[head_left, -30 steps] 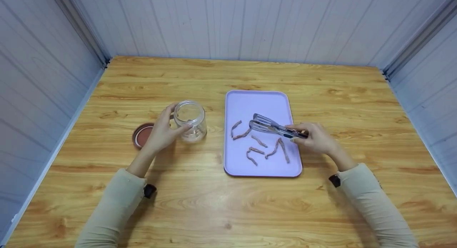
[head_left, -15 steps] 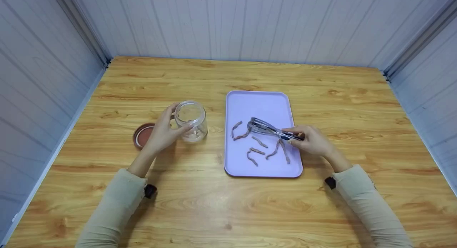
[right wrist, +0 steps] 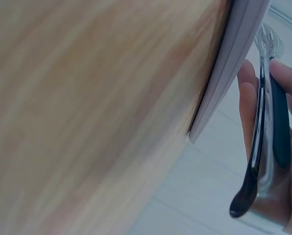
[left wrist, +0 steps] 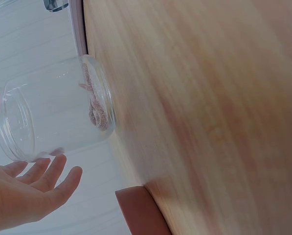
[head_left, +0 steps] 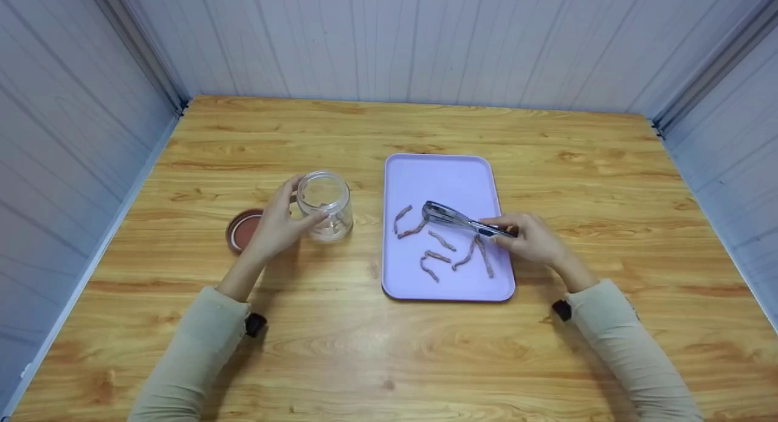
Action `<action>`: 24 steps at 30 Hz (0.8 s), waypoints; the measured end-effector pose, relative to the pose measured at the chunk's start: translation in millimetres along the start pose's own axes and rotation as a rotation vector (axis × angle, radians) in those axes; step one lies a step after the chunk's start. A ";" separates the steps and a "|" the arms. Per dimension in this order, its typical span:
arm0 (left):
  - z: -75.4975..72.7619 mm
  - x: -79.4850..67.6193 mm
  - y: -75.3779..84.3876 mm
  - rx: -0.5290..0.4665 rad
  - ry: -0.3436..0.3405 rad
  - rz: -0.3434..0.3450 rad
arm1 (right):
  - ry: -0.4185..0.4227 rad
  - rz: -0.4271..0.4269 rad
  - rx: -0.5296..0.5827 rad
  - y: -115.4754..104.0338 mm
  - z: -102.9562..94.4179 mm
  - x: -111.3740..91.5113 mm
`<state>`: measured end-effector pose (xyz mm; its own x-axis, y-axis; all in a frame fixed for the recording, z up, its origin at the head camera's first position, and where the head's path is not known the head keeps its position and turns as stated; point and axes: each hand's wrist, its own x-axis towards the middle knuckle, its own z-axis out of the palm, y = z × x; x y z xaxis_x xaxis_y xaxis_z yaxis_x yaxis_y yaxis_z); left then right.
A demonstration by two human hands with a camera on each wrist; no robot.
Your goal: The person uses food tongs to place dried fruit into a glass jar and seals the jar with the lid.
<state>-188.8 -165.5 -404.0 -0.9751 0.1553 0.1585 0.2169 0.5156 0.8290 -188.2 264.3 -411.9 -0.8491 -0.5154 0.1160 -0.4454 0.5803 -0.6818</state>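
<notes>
My left hand [head_left: 281, 222] holds a clear jar [head_left: 331, 224] standing upright without its lid, the thumb on the near side and the fingers round the far side. Some brown twisted strips [left wrist: 98, 112] lie at the jar's bottom in the left wrist view. In my right hand [head_left: 530, 241] are metal tongs [head_left: 465, 221] with dark grips, squeezed between thumb and fingers. The tongs' heads are close together at one end of a brown strip [head_left: 413, 229] on the lilac tray [head_left: 447, 176]; whether they pinch it is too small to tell.
Several more brown strips [head_left: 440, 241] lie scattered over the tray's near half. A reddish-brown lid [head_left: 244, 230] rests on the wooden table [head_left: 340, 349] left of the jar, partly behind the left hand. White panel walls [head_left: 389, 45] enclose the table's back and sides.
The right hand has moved slightly left and the tongs' heads have come together over the strip's end. The left hand and jar stay in place.
</notes>
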 end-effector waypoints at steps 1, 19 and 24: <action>0.0 0.0 -0.1 -0.001 0.000 0.000 | 0.003 0.000 0.002 -5.5 -1.1 -0.7; 0.1 -0.6 1.6 0.001 0.014 0.024 | 0.024 0.020 0.008 11.4 -5.5 -4.0; 0.2 -0.3 2.1 0.002 0.011 0.014 | 0.038 0.012 -0.001 9.5 -10.1 -4.7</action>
<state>-188.0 -164.2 -402.4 -0.9723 0.1533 0.1765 0.2310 0.5147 0.8256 -191.3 278.6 -411.6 -0.8646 -0.4838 0.1355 -0.4355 0.5872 -0.6824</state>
